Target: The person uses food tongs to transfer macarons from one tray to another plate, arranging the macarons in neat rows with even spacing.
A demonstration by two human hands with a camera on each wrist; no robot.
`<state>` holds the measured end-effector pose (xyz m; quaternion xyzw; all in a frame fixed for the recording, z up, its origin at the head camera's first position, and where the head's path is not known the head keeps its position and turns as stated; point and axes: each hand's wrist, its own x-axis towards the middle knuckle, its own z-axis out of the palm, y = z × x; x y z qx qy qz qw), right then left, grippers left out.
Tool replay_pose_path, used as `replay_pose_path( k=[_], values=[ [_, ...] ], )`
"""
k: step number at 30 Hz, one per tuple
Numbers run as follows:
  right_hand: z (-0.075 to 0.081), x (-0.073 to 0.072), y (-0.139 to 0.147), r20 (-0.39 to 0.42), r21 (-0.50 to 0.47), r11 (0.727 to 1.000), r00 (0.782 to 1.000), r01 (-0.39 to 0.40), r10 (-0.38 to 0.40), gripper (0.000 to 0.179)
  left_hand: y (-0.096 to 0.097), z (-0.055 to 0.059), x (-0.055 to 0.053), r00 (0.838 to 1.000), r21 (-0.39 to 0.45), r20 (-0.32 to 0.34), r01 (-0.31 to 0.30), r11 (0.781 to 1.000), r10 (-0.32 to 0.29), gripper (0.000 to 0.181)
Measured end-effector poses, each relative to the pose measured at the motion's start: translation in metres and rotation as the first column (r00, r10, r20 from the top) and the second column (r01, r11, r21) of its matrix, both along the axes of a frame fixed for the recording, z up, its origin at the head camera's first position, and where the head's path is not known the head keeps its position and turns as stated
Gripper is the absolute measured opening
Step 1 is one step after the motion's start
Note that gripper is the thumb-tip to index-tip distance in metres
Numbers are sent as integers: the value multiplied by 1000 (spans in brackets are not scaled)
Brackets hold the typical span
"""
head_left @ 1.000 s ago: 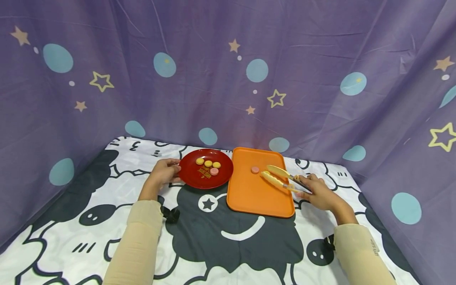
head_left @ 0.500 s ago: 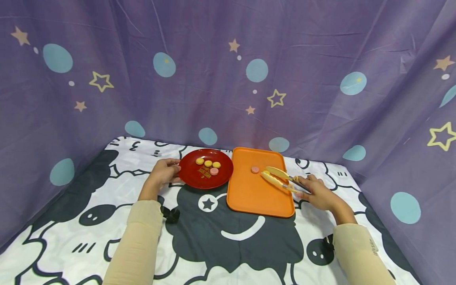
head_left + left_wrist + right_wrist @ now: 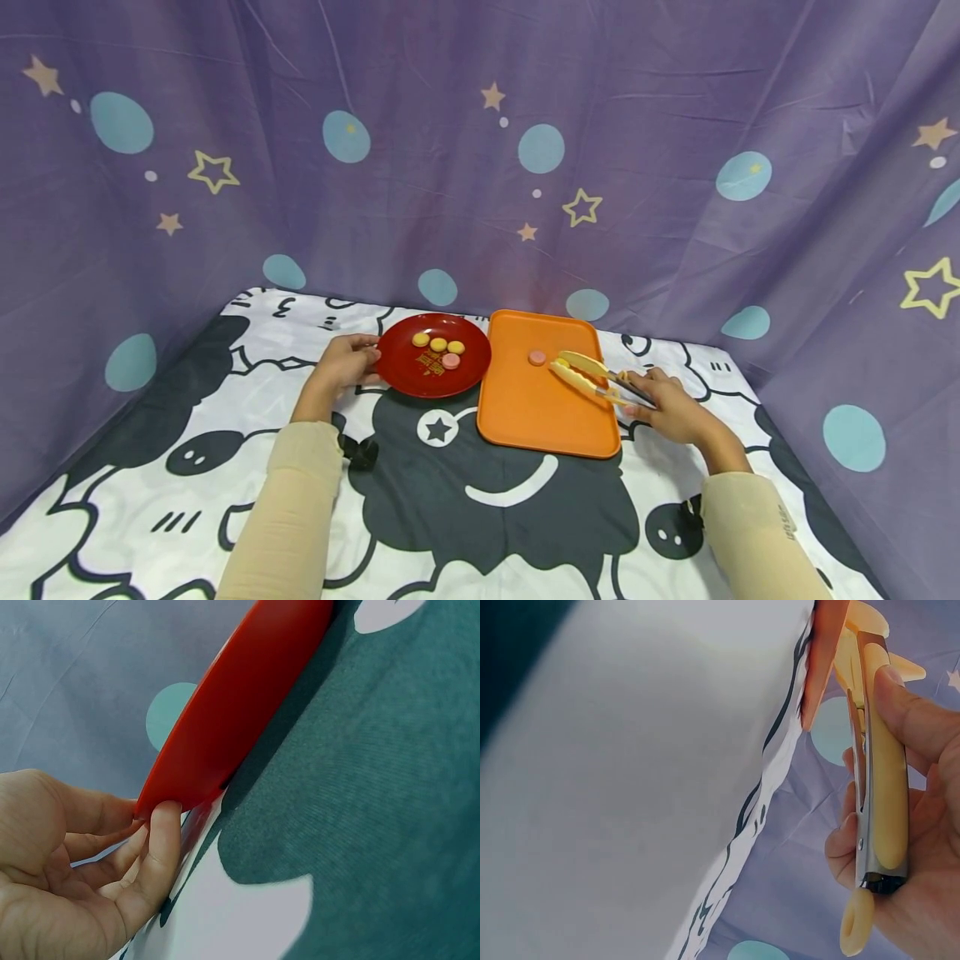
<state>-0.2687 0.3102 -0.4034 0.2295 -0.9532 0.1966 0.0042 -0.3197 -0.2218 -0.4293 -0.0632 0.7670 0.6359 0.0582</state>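
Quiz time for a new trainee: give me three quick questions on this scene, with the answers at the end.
1. How many yellow pieces lie on the red plate?
2. True or false: the left hand holds the tongs.
3. What does the pink piece outside the plate lie on? a) tablecloth b) orange tray c) white bowl

Key:
1. Three.
2. False: the right hand holds the tongs; the left grips the plate's edge.
3. b) orange tray.
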Motion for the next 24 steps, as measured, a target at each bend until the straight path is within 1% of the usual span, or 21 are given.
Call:
replay_pose_path(
  k=[10, 20, 24],
  values=[
    [7, 1, 1, -38, 2, 1000, 999, -20, 20, 60, 0, 2, 1, 1000, 4, -7, 2, 1000, -2, 46],
    [21, -2, -6, -22, -6, 1000, 999, -24, 24, 61, 1, 3, 2, 1000, -3, 2, -7, 1000, 7, 45],
    [26, -3, -9, -19, 4, 1000, 1000, -25, 25, 62, 2, 2, 2, 1000, -4, 4, -8, 1000, 8, 45]
  ],
)
